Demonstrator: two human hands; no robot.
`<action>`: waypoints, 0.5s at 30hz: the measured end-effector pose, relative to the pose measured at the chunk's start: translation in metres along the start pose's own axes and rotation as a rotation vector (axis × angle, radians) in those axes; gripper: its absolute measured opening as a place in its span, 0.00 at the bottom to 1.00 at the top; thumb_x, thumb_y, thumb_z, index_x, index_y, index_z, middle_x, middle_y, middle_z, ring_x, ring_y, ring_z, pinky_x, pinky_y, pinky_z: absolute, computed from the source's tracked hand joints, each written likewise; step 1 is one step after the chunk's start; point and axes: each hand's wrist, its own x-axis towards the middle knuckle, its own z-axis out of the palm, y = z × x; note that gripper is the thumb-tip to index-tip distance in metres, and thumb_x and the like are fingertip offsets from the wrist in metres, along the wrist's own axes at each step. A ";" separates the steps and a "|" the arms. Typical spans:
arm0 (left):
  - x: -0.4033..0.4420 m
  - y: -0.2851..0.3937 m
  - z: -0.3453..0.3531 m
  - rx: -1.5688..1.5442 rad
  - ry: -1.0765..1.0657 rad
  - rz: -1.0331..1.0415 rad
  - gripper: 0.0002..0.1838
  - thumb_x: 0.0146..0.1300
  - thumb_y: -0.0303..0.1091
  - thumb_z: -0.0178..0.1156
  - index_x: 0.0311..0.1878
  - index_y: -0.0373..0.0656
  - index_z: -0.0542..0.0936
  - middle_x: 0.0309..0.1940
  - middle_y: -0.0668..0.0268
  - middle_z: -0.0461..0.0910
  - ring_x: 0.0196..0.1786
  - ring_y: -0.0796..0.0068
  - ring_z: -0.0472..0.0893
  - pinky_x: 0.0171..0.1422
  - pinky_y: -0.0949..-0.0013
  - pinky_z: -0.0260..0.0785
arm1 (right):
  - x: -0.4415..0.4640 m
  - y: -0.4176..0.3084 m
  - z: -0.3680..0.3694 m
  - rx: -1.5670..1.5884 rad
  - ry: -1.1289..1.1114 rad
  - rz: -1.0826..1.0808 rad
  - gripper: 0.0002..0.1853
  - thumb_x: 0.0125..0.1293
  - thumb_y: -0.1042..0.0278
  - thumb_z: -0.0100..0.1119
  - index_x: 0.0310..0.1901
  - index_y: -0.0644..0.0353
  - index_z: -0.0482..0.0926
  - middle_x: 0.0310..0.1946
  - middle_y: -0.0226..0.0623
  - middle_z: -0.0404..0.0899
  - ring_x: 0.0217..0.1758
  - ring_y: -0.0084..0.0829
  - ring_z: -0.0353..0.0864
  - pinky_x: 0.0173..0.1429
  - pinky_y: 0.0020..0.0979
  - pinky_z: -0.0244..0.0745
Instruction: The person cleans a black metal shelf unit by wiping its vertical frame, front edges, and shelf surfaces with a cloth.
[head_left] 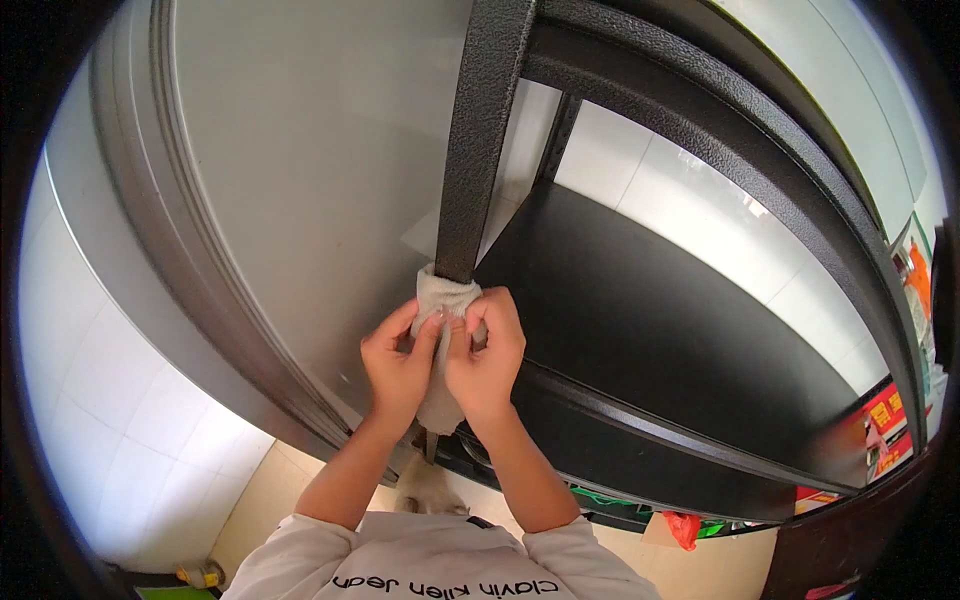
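Observation:
A pale grey-beige cloth [447, 292] is wrapped around the black upright post [480, 150] of a metal shelf rack, and its lower part hangs down along the post. My left hand [393, 362] pinches the cloth from the left side, thumb and fingers closed on it. From the right, my right hand [487, 350] grips the same cloth, with its thumb close beside the left thumb. Both hands are just under the cloth's folded upper edge. The post's lower stretch is hidden behind the cloth and hands.
A black shelf board [660, 320] extends right of the post, under curved-looking crossbars [690, 120]. Left stands a large grey panel [310, 180]. Red packages [885, 425] sit at the far right. A pale furry animal [425, 488] is on the floor, near a red bag [682, 530].

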 end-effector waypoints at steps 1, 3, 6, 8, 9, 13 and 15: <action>0.002 -0.002 -0.001 0.002 -0.003 0.017 0.13 0.62 0.24 0.63 0.50 0.32 0.81 0.37 0.68 0.84 0.38 0.86 0.77 0.42 0.79 0.70 | 0.002 -0.001 0.002 -0.010 -0.005 0.002 0.14 0.47 0.89 0.57 0.28 0.61 0.62 0.26 0.41 0.63 0.28 0.43 0.67 0.32 0.32 0.66; 0.001 -0.004 -0.002 0.010 -0.005 0.046 0.13 0.62 0.24 0.63 0.50 0.32 0.81 0.36 0.69 0.84 0.37 0.86 0.76 0.41 0.80 0.70 | 0.005 -0.006 -0.002 -0.026 -0.019 0.012 0.15 0.46 0.88 0.58 0.27 0.61 0.63 0.25 0.41 0.63 0.27 0.43 0.67 0.32 0.32 0.65; 0.011 0.011 0.006 -0.040 0.012 0.027 0.13 0.62 0.24 0.64 0.50 0.33 0.82 0.35 0.71 0.83 0.35 0.88 0.75 0.38 0.82 0.68 | 0.024 -0.013 -0.010 0.004 -0.021 -0.024 0.15 0.46 0.88 0.59 0.27 0.61 0.62 0.25 0.40 0.63 0.27 0.42 0.67 0.32 0.32 0.65; 0.015 0.030 0.015 -0.069 0.027 0.035 0.13 0.62 0.24 0.64 0.50 0.34 0.82 0.35 0.72 0.83 0.33 0.89 0.73 0.36 0.83 0.67 | 0.032 -0.013 -0.011 0.013 0.001 -0.036 0.15 0.45 0.88 0.59 0.26 0.61 0.63 0.24 0.40 0.63 0.27 0.42 0.68 0.32 0.32 0.65; 0.016 0.034 0.017 -0.084 0.034 0.039 0.13 0.62 0.24 0.64 0.50 0.34 0.82 0.35 0.72 0.83 0.33 0.90 0.73 0.36 0.84 0.66 | 0.033 -0.013 -0.012 0.016 0.012 -0.042 0.15 0.45 0.87 0.60 0.26 0.61 0.63 0.24 0.40 0.63 0.27 0.42 0.68 0.32 0.32 0.65; 0.008 0.011 0.010 -0.025 0.051 0.036 0.13 0.59 0.23 0.66 0.49 0.34 0.82 0.35 0.72 0.84 0.33 0.90 0.73 0.35 0.84 0.66 | 0.016 -0.007 -0.010 -0.024 0.005 -0.021 0.15 0.47 0.87 0.60 0.26 0.61 0.62 0.24 0.40 0.63 0.27 0.42 0.68 0.32 0.31 0.65; 0.006 0.009 0.004 0.024 0.044 0.061 0.13 0.59 0.23 0.66 0.48 0.33 0.82 0.35 0.70 0.84 0.35 0.88 0.75 0.38 0.82 0.69 | 0.012 -0.007 -0.006 -0.027 -0.007 -0.003 0.15 0.47 0.87 0.59 0.27 0.61 0.62 0.24 0.40 0.63 0.26 0.42 0.67 0.31 0.32 0.64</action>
